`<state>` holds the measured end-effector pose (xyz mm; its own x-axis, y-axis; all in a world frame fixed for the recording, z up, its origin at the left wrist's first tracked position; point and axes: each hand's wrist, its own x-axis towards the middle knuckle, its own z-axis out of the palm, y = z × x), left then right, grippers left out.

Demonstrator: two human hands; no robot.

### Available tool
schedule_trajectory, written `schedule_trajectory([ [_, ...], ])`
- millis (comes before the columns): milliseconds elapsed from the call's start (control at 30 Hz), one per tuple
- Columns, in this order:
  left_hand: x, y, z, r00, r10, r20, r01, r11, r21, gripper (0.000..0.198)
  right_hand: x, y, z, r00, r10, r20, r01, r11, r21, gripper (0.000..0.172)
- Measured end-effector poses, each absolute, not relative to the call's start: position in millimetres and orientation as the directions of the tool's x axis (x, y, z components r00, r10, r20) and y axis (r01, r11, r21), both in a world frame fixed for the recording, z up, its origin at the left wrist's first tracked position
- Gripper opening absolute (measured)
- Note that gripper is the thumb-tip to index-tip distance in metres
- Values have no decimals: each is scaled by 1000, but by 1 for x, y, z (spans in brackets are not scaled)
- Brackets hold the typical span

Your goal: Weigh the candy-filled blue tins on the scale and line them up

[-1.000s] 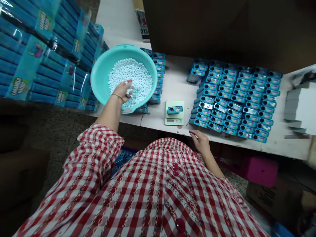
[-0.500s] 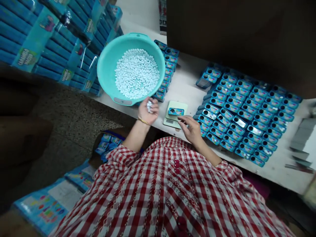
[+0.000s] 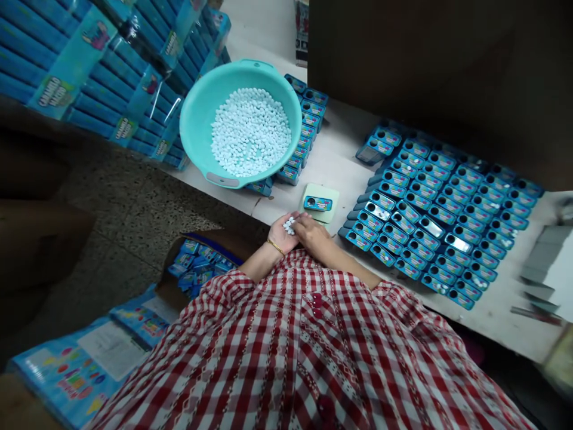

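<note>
My left hand (image 3: 283,237) is cupped palm up, its fingers curled around a small heap of white candies (image 3: 289,224). My right hand (image 3: 312,235) reaches over from the right, with its fingertips pinched together at those candies in the palm. Just beyond both hands, a small blue candy box (image 3: 317,203) with a round hole lies on a pale green weighing scale (image 3: 332,213). To the upper left, a turquoise basin (image 3: 193,128) contains many more loose white candies (image 3: 250,131).
Rows of blue boxes (image 3: 441,215) cover the table's right side; others (image 3: 308,131) stand beside the basin. Wrapped packs (image 3: 85,71) are stacked upper left. An open carton (image 3: 172,266) holds blue packets below the table edge. A dark panel (image 3: 425,65) overhangs the back.
My left hand has come away from the basin's rim toward my body with the candies. My right hand has left the scale's edge and moved left to meet it.
</note>
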<state>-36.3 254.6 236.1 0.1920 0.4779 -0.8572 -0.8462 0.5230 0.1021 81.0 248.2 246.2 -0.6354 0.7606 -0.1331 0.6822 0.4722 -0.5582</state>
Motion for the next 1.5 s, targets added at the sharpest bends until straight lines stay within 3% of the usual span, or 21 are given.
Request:
schedule_trajectory([
  [167,-37,260,227,247,498,-831,-822,562,93,31,93,250,234,-494,869,23,557,337,-759,21],
  [267,-35,265,227,266,493,-828,-815,574,80,30,98,256,234,-455,888,72,499,321,-805,19],
  [433,-39,271,224,204,497,-843,-846,523,104,24,107,281,229,-327,943,51,616,254,-746,19],
  [633,-53,266,215,147,496,-856,-874,471,123,21,112,304,216,-377,925,-43,732,269,-626,24],
  [867,-65,256,212,138,487,-862,-887,447,111,21,129,302,228,-205,979,17,581,136,-803,17],
  [1100,-83,256,204,79,420,-904,-908,405,109,16,153,294,235,80,992,-97,380,-120,-917,19],
  [1500,-76,253,205,108,411,-905,-878,467,107,18,129,282,239,8,996,-85,352,-82,-932,17],
])
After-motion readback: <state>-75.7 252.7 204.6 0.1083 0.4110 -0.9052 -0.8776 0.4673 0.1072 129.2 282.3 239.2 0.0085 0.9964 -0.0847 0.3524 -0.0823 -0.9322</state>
